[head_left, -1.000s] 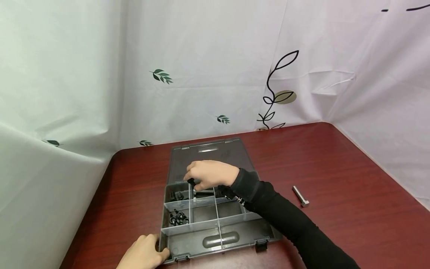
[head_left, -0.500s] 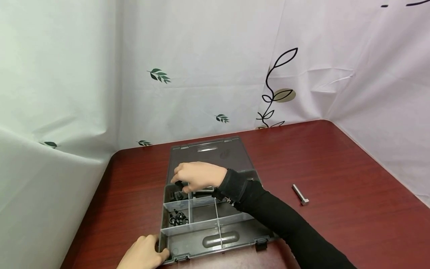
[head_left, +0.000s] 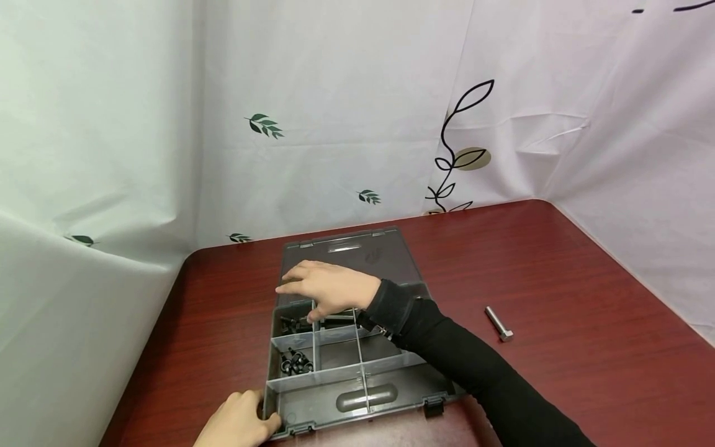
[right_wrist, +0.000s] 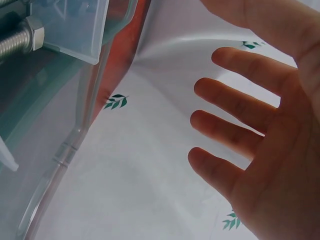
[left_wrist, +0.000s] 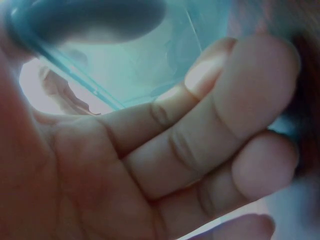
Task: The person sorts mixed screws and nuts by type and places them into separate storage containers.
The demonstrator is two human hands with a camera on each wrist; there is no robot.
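A grey see-through compartment box (head_left: 315,400) lies opened flat, its lid (head_left: 357,248) folded to the back. My left hand (head_left: 237,419) grips its front left corner, thumb over the edge and fingers against the outer side. Above the back left compartment, my right hand (head_left: 332,285) is spread and holds nothing; all its fingers show bare in the right wrist view. Under it lie small black parts (head_left: 292,325). Several black ring-headed pieces (head_left: 296,362) fill the compartment in front. A steel hex bolt (right_wrist: 36,34) lies in the neighbouring back compartment, partly hidden by the right hand in the head view.
Another steel hex bolt (head_left: 499,324) lies on the red-brown table (head_left: 558,279), right of the box. A black latch (head_left: 434,406) sticks out at the box's front edge. White cloth with leaf prints (head_left: 335,124) hangs behind and along both sides.
My right hand has moved left from over the bolt compartment, let go of a black piece at the back left compartment, and spread its fingers. My left hand stays at the corner.
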